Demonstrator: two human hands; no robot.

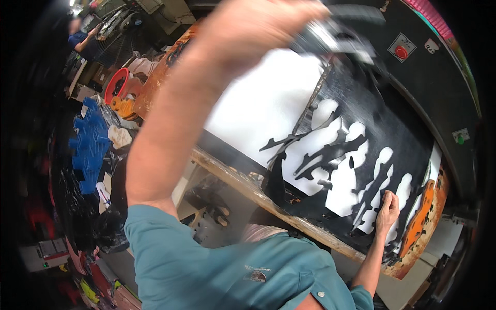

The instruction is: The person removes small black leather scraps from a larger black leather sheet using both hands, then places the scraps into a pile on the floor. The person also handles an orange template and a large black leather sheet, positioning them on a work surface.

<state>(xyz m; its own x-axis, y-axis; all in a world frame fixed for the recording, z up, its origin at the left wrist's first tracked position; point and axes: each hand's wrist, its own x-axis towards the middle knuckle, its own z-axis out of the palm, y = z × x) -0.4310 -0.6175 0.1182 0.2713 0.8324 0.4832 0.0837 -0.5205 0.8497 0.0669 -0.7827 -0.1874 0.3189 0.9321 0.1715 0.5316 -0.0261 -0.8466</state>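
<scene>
My left arm reaches up across the picture, and its hand [281, 23] is smeared by motion. The fingers seem closed on a shiny curved metal piece [336, 44], too blurred to name more exactly. Below it on the worktable [243, 181] lies a black sheet [398, 113] with several rounded cut-out gaps, and white shows through them. Thin black strips and torn bits hang at its near edge. Close to its right end, my right hand [388, 209] has its fingers pressed together at the cut sheet, apparently pinching it.
A white sheet [263, 98] covers the table's left part. At the right end is an orange piece [419, 219]. A dark machine panel with a red button [400, 50] and a green button [460, 137] stands behind. Blue pieces [90, 144] and a red basin [116, 85] are at left. Another person [80, 39] is far left.
</scene>
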